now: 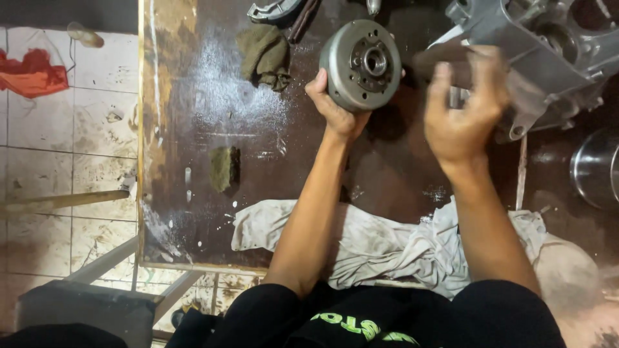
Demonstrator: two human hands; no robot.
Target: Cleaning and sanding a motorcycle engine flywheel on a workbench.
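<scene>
Our left hand (335, 109) grips the round flywheel (361, 64), tilted so its hub faces us. Right hand (461, 113) blurred beside the engine case (548, 45), fingers half-open, empty.

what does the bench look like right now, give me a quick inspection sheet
surface: dark wooden bench, worn, pale dust patches
job's things: round grey flywheel rotor, lifted on edge; grey engine casing at top right
clutter: dirty white rag at near edge, olive cloth, small green pad, metal bowl
grippers: left hand grips the rotor's rim; right hand open, blurred, empty
cables: nothing seen
surroundings: stained tiled floor, red cloth, grey stool
</scene>
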